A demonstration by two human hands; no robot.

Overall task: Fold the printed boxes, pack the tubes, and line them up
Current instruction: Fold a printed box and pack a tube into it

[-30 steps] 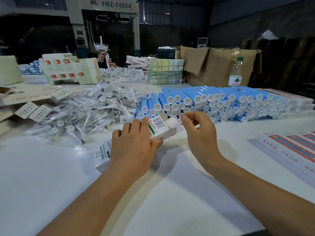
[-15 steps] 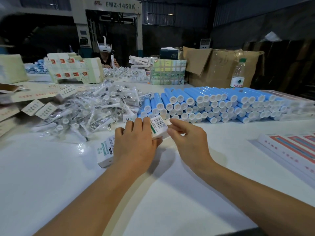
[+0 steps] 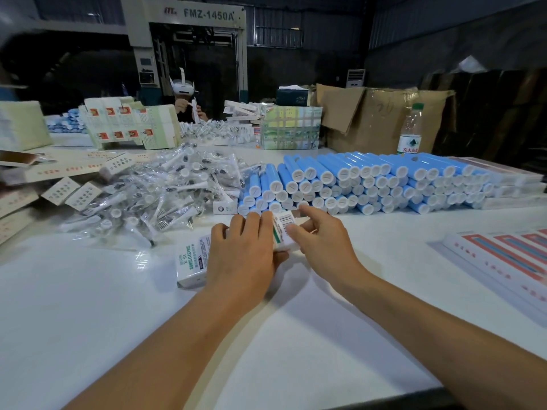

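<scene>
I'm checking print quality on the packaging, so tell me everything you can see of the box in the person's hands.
The printed box is a long white carton that looks like cardboard, lying on the white table. Its near end shows green lettering reading SONIC ELECTRIC; its far end carries a barcode and a green stripe. The left hand grips its middle from above, while the right hand touches the far end.

Two hands on one printed box (image 3: 192, 261); one water bottle (image 3: 410, 130); blue tubes (image 3: 355, 184) stacked beyond counting; one cardboard carton (image 3: 381, 119).
</scene>
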